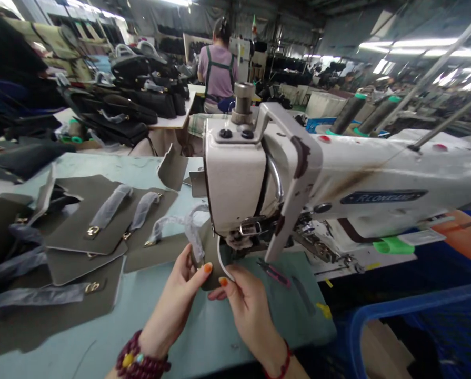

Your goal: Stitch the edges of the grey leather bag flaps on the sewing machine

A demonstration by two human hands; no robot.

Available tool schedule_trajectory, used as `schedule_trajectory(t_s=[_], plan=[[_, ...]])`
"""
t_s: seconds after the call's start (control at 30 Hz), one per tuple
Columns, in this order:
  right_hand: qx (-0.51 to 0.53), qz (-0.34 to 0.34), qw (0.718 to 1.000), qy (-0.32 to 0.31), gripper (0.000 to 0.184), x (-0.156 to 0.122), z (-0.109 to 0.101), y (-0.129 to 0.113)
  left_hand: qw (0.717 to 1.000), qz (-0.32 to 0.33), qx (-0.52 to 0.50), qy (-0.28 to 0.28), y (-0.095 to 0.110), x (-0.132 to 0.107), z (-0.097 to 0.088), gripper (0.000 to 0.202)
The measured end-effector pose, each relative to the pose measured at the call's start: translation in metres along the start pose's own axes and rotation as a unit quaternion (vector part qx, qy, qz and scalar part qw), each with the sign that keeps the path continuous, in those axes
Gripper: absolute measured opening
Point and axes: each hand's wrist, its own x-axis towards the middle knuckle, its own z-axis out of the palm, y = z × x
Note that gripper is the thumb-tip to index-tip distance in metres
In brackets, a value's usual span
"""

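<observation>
My left hand and my right hand both pinch a small olive-grey leather piece right under the head of a white sewing machine. The left thumb presses on the piece's near edge. The right fingers hold the piece beside a white strip that curves down from the needle area. A strap wrapped in clear plastic trails off the piece to the left. The needle itself is hidden behind the machine head.
Several olive-grey flaps with gold clasps and wrapped straps lie stacked on the pale blue table at left. Small pink snips lie to the right of my hands. A blue crate sits lower right. A person in an apron stands far behind, near black bags.
</observation>
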Motion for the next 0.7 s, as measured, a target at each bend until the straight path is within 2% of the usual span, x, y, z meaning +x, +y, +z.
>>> schedule_trajectory(t_s=[0.07, 0.17, 0.3, 0.47, 0.57, 0.7], plan=[[0.05, 0.034, 0.998, -0.023, 0.031, 0.008, -0.004, -0.003, 0.999, -0.017, -0.045, 0.004, 0.002, 0.004, 0.003, 0.066], [0.111, 0.073, 0.989, -0.06, 0.038, 0.014, -0.005, -0.005, 0.996, -0.062, -0.066, -0.023, 0.005, 0.004, 0.005, 0.046], [0.07, 0.123, 0.99, -0.019, 0.05, 0.012, 0.0, 0.004, 0.993, -0.099, -0.035, -0.061, 0.004, 0.004, 0.005, 0.03], [0.019, 0.131, 0.991, -0.018, 0.057, 0.012, 0.002, 0.009, 0.999, -0.038, 0.001, 0.017, 0.003, 0.014, 0.007, 0.025], [0.018, 0.122, 0.992, -0.018, 0.055, 0.016, 0.0, 0.005, 1.0, -0.028, 0.01, 0.004, 0.009, 0.024, 0.01, 0.024], [0.046, 0.137, 0.989, 0.006, 0.052, 0.021, 0.0, 0.005, 0.998, -0.055, 0.002, 0.013, 0.016, 0.036, 0.016, 0.024]])
